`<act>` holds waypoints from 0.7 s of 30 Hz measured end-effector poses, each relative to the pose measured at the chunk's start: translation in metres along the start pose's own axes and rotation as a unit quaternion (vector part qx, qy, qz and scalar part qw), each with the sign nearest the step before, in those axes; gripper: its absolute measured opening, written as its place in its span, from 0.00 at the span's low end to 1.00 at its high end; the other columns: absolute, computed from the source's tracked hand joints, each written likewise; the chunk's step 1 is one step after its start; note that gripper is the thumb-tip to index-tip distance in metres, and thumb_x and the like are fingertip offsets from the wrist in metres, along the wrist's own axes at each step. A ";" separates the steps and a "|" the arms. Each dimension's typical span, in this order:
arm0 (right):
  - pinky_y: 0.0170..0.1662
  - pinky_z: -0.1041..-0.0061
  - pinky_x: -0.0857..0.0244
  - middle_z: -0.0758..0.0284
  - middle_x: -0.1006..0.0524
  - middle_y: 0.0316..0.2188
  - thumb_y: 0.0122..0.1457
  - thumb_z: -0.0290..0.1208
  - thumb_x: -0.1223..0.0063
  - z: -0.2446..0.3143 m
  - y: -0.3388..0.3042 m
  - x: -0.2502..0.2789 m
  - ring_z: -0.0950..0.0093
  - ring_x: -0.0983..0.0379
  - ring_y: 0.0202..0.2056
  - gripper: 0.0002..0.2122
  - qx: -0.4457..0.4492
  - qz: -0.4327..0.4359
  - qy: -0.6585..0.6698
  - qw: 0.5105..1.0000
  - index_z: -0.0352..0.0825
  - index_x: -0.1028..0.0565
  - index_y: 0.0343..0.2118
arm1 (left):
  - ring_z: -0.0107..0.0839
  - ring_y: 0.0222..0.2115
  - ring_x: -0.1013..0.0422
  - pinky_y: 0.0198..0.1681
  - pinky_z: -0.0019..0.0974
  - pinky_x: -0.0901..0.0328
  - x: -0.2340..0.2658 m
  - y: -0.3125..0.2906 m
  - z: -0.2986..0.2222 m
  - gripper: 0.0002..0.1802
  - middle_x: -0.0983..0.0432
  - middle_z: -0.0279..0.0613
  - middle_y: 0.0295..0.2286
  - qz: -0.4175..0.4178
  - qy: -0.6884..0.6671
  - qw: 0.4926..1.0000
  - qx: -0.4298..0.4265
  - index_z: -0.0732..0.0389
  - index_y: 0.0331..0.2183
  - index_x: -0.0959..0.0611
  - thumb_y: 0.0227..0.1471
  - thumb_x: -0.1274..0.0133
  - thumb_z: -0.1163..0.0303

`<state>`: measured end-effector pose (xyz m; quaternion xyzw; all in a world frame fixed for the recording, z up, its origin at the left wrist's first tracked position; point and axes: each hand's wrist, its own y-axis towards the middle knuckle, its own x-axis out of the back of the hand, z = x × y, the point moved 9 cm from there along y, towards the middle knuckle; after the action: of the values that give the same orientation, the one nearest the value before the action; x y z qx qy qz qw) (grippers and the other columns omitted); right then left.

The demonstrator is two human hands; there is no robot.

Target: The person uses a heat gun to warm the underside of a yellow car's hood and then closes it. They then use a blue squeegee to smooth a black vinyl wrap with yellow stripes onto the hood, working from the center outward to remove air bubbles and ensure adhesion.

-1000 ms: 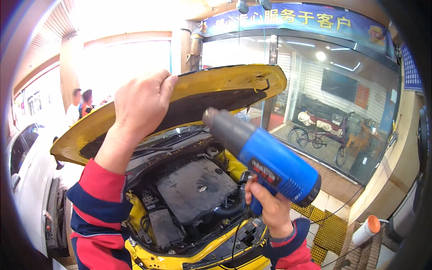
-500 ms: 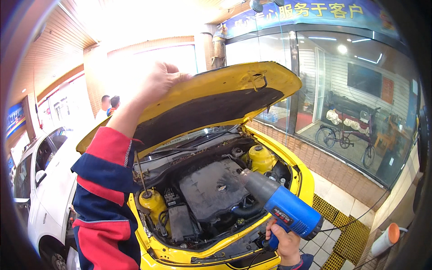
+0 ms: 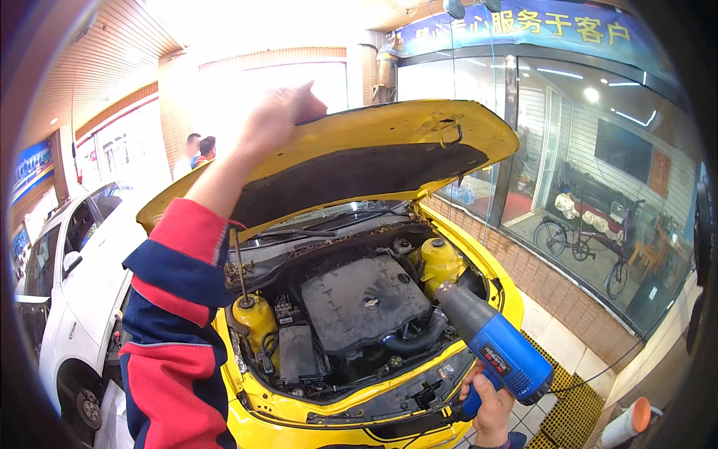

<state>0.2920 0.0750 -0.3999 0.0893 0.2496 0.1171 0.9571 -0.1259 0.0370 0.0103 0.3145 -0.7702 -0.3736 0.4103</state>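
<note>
My right hand (image 3: 491, 408) is wrapped round the handle of a blue heat gun (image 3: 508, 359) with a grey metal nozzle. The nozzle points up and left over the engine bay of a yellow car. High on the left, my left hand (image 3: 278, 118) is at the edge of the raised yellow hood (image 3: 389, 123), its fingers smeared by motion and glare. Dark lining (image 3: 366, 176) covers most of the hood's underside. Below lies a dusty black engine cover (image 3: 364, 303). A prop rod (image 3: 241, 266) stands at the bay's left side.
A white car (image 3: 97, 277) stands close on the left. To the right are a glass front (image 3: 568, 150), a low brick wall (image 3: 538, 277) and yellow floor grating (image 3: 565, 415). A white pipe with an orange end (image 3: 628, 423) and a trailing cable (image 3: 598, 378) are nearby.
The heat gun in my right hand has moved slightly right and down. My left hand has shifted a little and blurred at the hood edge. The whole view has also shifted.
</note>
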 end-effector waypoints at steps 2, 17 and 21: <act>0.34 0.72 0.25 0.62 0.19 0.33 0.65 0.25 0.38 0.002 -0.001 0.001 0.72 0.22 0.29 0.11 -0.006 -0.001 0.003 1.000 0.29 0.24 0.48 | 0.39 0.41 0.18 0.53 0.46 0.27 0.006 0.002 0.013 0.33 0.13 0.48 0.39 -0.009 -0.162 0.983 0.086 0.63 0.47 0.11 0.76 0.59 0.45; 0.36 0.72 0.24 0.60 0.19 0.34 0.65 0.23 0.39 0.009 -0.020 0.019 0.72 0.22 0.31 0.09 -0.017 -0.028 -0.033 0.999 0.29 0.24 0.46 | 0.45 0.32 0.17 0.40 0.46 0.25 -0.041 -0.008 -0.040 0.13 0.13 0.52 0.33 -0.076 0.302 0.930 -0.196 0.62 0.37 0.09 0.56 0.30 0.63; 0.36 0.72 0.24 0.60 0.19 0.34 0.65 0.23 0.39 0.014 -0.022 0.024 0.72 0.22 0.31 0.09 -0.004 -0.037 -0.012 0.999 0.28 0.24 0.46 | 0.46 0.34 0.17 0.42 0.46 0.25 -0.049 0.013 -0.028 0.11 0.13 0.51 0.34 0.010 0.210 0.974 -0.081 0.62 0.38 0.09 0.58 0.32 0.65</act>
<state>0.3228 0.0592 -0.4040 0.0780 0.2404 0.0810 0.9641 -0.0814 0.0741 0.0123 0.3438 -0.6374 -0.3562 0.5904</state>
